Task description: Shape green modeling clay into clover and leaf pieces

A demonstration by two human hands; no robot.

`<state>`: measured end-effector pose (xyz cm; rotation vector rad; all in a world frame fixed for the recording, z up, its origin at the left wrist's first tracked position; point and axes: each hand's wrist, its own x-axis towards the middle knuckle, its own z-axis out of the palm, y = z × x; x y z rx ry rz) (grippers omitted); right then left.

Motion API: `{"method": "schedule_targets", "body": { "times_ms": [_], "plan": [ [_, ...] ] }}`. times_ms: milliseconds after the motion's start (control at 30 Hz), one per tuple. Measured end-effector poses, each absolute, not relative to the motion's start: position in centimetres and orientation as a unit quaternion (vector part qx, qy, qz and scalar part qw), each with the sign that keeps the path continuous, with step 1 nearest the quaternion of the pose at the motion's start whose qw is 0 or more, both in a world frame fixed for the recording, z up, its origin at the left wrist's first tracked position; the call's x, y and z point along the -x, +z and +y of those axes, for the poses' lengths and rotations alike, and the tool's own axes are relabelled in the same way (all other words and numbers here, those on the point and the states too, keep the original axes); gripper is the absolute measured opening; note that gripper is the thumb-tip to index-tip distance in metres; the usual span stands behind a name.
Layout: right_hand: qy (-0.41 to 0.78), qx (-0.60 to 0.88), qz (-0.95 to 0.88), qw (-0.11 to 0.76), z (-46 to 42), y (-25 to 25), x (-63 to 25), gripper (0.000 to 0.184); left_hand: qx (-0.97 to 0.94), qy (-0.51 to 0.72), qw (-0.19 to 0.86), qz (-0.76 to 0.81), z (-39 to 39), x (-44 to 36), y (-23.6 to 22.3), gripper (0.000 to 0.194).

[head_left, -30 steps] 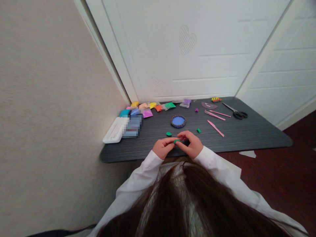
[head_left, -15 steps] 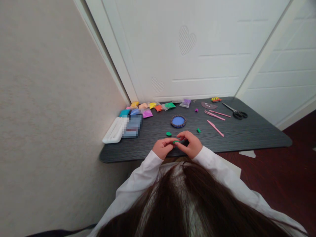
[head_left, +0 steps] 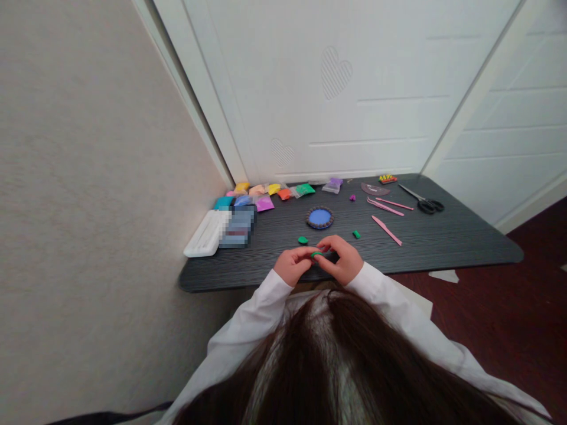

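Note:
Between my fingertips, just above the near edge of the table, is a small piece of green modelling clay (head_left: 316, 254). My left hand (head_left: 292, 264) pinches it from the left, and my right hand (head_left: 342, 260) grips it from the right, thumb and fingers closed round it. Part of the clay is hidden by the fingers. A flattened green clay lump (head_left: 303, 240) lies just beyond my left fingers. Beyond my right hand rests a short green clay block (head_left: 357, 234). Farther back sits a blue disc (head_left: 319, 218) ringed with small brown balls.
Bags of coloured clay (head_left: 264, 203) line the back left. A white tray (head_left: 204, 236) lies at the left beside a blurred blue item (head_left: 238, 227). Pink tools (head_left: 387, 230) and black scissors (head_left: 426, 205) lie right, near a purple clay bit (head_left: 352, 198) on the dark table (head_left: 469, 242).
Both hands stay in nearly the same place. Slightly more of the green clay shows between the fingertips; the things on the table have not moved.

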<state>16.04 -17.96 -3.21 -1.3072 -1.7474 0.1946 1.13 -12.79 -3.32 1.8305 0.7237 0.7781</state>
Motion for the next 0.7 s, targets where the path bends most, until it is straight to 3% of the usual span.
{"method": "schedule_targets", "body": {
  "times_ms": [700],
  "plan": [
    [0.083,0.523,-0.71,0.465,-18.03,-3.26,-16.18,0.021,-0.77,0.304,0.478,0.295,-12.76,-0.92,-2.99,0.03]
  ]
}}
